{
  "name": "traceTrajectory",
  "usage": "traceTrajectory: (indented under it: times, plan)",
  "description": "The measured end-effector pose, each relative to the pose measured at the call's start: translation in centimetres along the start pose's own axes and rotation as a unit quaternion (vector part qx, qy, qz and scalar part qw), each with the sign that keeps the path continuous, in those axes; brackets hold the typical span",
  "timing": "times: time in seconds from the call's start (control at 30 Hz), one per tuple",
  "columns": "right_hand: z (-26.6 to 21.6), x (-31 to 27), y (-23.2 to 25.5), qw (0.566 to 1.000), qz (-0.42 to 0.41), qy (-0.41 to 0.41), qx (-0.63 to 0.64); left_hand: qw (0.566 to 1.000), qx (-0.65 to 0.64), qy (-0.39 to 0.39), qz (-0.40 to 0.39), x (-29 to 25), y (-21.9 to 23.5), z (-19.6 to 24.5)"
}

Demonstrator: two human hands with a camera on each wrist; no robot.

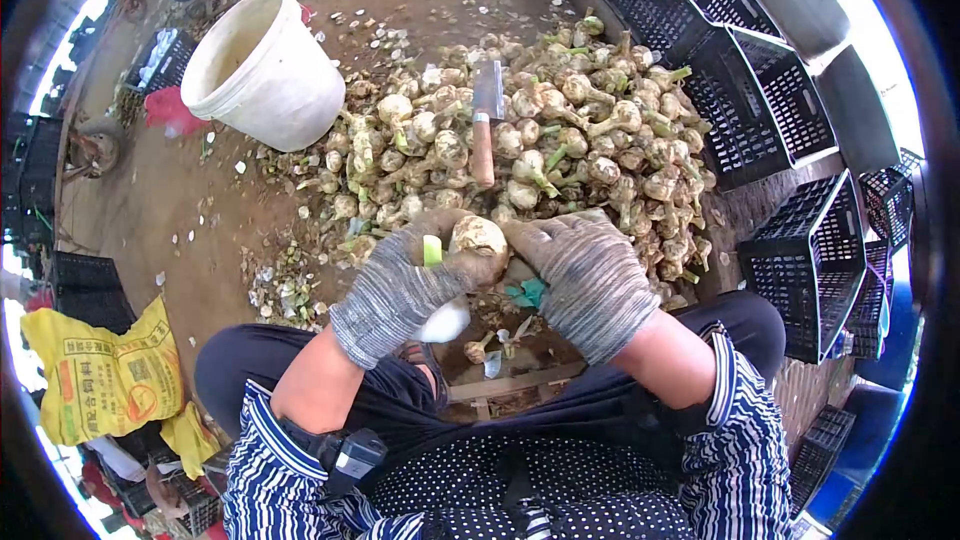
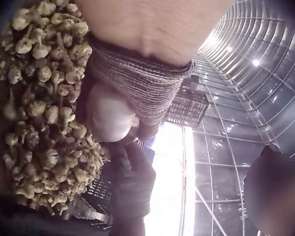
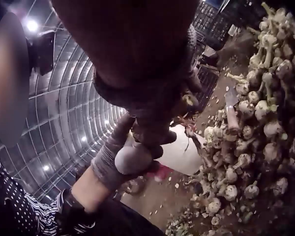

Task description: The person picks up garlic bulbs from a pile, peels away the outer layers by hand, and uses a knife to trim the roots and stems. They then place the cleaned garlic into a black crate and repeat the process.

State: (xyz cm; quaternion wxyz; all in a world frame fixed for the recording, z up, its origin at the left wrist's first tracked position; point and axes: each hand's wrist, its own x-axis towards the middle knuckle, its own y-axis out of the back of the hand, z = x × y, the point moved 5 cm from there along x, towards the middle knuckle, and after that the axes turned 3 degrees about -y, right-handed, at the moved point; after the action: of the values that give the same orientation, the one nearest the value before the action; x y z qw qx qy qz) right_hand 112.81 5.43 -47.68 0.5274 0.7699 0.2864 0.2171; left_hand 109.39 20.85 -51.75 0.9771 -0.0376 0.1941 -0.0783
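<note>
Gloved in grey knit, the left hand (image 1: 400, 285) grips a brownish garlic bulb (image 1: 478, 243), whose cut green stem (image 1: 432, 251) stands between its fingers. A smooth white bulb (image 1: 443, 322) shows below this hand; the left wrist view has this white bulb (image 2: 110, 115) against the glove, and the right wrist view shows a white bulb (image 3: 132, 158) there. The right hand (image 1: 590, 280), also gloved, pinches the brownish bulb's right side with curled fingers. A cleaver (image 1: 482, 145) with a wooden handle lies on the heap of garlic (image 1: 620, 170) beyond both hands.
A white bucket (image 1: 265, 70) stands tilted left of the heap. Black crates (image 1: 805, 265) line the right side. At the left lies a yellow sack (image 1: 105, 375). Peel scraps litter the ground, and a loose bulb (image 1: 478, 350) lies between the person's legs.
</note>
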Motion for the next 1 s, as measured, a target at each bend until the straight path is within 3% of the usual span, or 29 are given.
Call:
traceTrajectory:
  times: [0.07,0.13,0.2,0.27,0.33,0.37,0.4,0.43,0.47,0.5,0.53,0.6,0.63,0.67,0.73,0.8,0.83,0.93,0.97,1.0]
  plan:
    - [0.8,-0.1,-0.7,0.995,-0.093,-0.028,-0.003,0.999,0.04,-0.01,0.012,0.0,-0.3,0.7]
    - [1.2,0.1,-0.4,0.998,-0.069,-0.001,0.001,1.0,-0.006,0.015,0.011,-0.1,-0.2,0.3]
    - [1.7,0.6,-0.1,0.993,-0.077,0.008,0.086,0.996,0.082,-0.032,0.017,-0.2,-0.2,0.9]
    - [2.8,1.0,-0.8,0.987,-0.082,-0.003,0.135,0.995,0.093,-0.021,0.002,-0.8,-0.8,1.8]
    - [4.4,1.6,-2.1,0.979,-0.086,-0.018,0.184,0.933,0.323,-0.162,-0.005,-1.1,-2.2,3.4]
    - [5.5,2.1,-3.4,0.952,-0.136,-0.052,0.269,0.901,0.352,-0.253,-0.022,-1.4,-2.8,3.4]
    - [5.7,2.5,-3.7,0.914,-0.184,-0.085,0.351,0.901,0.354,-0.25,-0.022,-1.2,-3.1,3.2]
    - [5.5,2.0,-2.8,0.847,-0.243,-0.163,0.443,0.872,0.387,-0.3,-0.008,-1.2,-3.6,3.5]
    - [5.3,2.0,-3.2,0.847,-0.244,-0.159,0.444,0.838,0.419,-0.35,0.009,-1.5,-3.8,3.6]
    - [5.4,2.1,-3.4,0.847,-0.173,-0.143,0.481,0.832,0.439,-0.334,0.065,-1.4,-3.5,3.2]
    - [5.6,2.2,-3.2,0.841,-0.098,-0.129,0.515,0.831,0.439,-0.336,0.065,-1.6,-3.5,3.0]
    - [5.9,2.1,-2.8,0.855,-0.066,-0.113,0.501,0.883,0.365,-0.267,0.121,-1.3,-2.9,3.5]
    - [6.0,2.0,-2.4,0.87,-0.025,-0.1,0.482,0.949,0.245,-0.169,0.107,-1.0,-2.7,2.9]
    - [6.0,1.9,-1.8,0.884,0.015,-0.086,0.46,0.947,0.247,-0.177,0.102,-1.0,-2.8,3.2]
    - [5.4,1.1,-1.2,0.89,0.036,-0.068,0.449,0.995,0.04,-0.082,0.046,-0.6,-2.9,1.9]
    - [4.6,0.4,-1.3,0.869,0.031,-0.106,0.483,0.991,0.09,-0.101,0.024,0.0,-2.9,1.7]
    - [3.6,-0.4,-0.6,0.818,0.004,-0.18,0.547,0.994,0.049,-0.087,0.04,-0.3,-3.0,1.5]
    - [2.6,-1.1,-0.5,0.819,-0.014,-0.151,0.554,0.996,0.027,-0.076,0.046,-1.3,-3.5,2.0]
    - [2.8,-1.2,0.1,0.799,-0.003,-0.154,0.581,0.996,0.024,-0.085,0.018,-1.5,-3.7,2.4]
    - [2.7,-1.3,1.0,0.827,0.021,-0.191,0.528,0.995,0.022,-0.095,-0.01,-1.8,-3.9,2.8]
